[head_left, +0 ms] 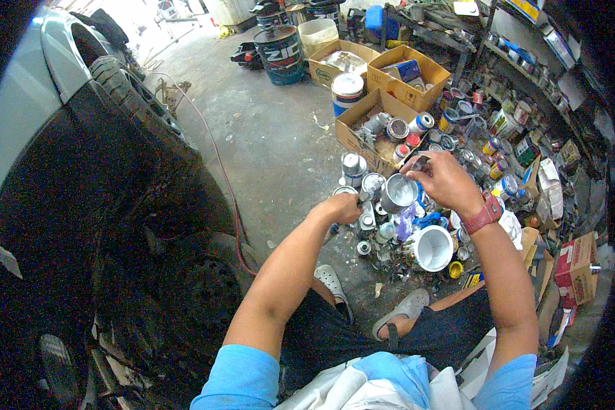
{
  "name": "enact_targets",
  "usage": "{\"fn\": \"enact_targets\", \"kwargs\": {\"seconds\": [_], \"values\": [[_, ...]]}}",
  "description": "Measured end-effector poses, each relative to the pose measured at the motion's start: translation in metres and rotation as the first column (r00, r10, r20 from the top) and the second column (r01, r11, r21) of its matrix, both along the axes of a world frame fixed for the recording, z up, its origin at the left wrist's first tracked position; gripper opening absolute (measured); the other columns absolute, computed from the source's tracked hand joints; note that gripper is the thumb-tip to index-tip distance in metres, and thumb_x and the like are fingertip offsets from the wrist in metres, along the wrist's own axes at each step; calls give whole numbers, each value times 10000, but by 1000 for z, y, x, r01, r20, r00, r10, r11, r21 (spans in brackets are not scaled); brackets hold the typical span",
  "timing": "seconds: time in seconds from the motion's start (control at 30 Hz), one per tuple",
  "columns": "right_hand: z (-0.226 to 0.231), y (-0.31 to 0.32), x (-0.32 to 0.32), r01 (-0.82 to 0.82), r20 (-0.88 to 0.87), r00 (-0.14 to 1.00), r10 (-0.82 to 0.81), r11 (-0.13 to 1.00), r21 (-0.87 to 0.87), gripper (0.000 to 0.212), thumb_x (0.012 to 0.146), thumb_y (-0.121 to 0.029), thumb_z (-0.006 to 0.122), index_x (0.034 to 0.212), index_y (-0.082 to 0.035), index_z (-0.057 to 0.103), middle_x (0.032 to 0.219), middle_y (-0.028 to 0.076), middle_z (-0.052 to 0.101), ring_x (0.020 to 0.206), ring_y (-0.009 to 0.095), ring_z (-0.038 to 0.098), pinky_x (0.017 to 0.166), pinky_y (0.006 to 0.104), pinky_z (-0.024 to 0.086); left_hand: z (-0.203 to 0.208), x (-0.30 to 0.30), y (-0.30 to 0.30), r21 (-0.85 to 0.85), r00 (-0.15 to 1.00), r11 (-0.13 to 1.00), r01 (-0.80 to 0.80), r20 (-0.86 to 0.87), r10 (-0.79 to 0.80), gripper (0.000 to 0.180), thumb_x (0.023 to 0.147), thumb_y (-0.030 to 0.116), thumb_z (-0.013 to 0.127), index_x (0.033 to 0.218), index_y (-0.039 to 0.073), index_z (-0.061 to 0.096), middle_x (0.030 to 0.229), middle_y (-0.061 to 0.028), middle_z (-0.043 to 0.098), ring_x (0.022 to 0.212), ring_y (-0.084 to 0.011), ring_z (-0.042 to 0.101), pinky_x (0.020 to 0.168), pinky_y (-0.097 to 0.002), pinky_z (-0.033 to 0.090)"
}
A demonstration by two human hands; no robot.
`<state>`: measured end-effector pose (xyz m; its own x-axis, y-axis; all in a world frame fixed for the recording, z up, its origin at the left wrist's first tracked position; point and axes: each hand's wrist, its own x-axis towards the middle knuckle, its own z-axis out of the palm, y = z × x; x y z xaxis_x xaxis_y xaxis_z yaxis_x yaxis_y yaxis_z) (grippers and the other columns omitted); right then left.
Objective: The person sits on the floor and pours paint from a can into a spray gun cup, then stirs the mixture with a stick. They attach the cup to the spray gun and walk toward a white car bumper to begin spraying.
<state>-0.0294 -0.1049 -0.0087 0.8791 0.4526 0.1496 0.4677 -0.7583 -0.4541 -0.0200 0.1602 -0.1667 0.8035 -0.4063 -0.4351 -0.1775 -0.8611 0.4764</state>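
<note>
At the L edge of the concrete floor: pale car body, w/ a dark tyre at its upper R. Next R, a thin reddish hose curving down the floor. Nr the floor's far edge, a dark bucket, upright. Mid-floor, the L hand: fingers curled closed, apparently on a grey metal piece that shows just R of them; rest of its grip hidden. Below, nr the person's edge of the floor, two grey clogs, worn. Beyond the hands, an open cardboard box w/ assorted cans. Btwn the hands, a grey cup, mouth up & toward the viewer, w/ light grey contents; what supports it can't be told. Below it, R, a white tub, open end up. Above & R of the cup, the R hand: thumb & fingers nearly closed on a small dark piece; contact w/ the cup rim unclear. Red watch on the R wrist. Farther R, clustered cans, bottles, etc.; nr the floor's R edge, a red-and-brown carton.
</note>
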Motion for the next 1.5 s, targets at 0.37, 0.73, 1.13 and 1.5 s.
{"fn": "enact_targets", "kwargs": {"seconds": [0.37,0.73,1.13,1.5], "values": [[2,4,-5,26,34,999,-26,1000,-12,305,920,-272,803,1037,4,750,935,258,742,962,466,709,855,533,563,-6,3,0,45,1000,999,22,13,-23,545,959,428,663,1345,44,658,1258,-260,741,1159,-441,715,982,-529,560],[4,13,-4,-23,-10,1000,23,999,30,246,918,-237,793,939,6,768,922,267,744,924,474,717,841,554,562,-6,2,2,-35,1000,999,3,-13,-4,451,956,314,630,1262,-6,717,1294,-290,714,1231,-426,687,1053,-506,542],[18,23,-11,-19,-54,998,19,1000,5,241,939,-266,774,1064,-59,784,928,241,747,933,466,717,865,546,563,-7,0,5,-40,1000,999,-22,-11,21,434,907,280,642,1236,13,734,1250,-267,741,1161,-410,725,993,-502,571],[12,17,-2,-101,13,995,100,993,58,251,939,-262,770,1039,-33,790,947,260,756,918,448,738,829,524,579,-14,8,11,21,999,1000,-19,-37,20,471,904,274,667,1290,5,674,1207,-277,736,1129,-428,711,970,-519,555]]}}
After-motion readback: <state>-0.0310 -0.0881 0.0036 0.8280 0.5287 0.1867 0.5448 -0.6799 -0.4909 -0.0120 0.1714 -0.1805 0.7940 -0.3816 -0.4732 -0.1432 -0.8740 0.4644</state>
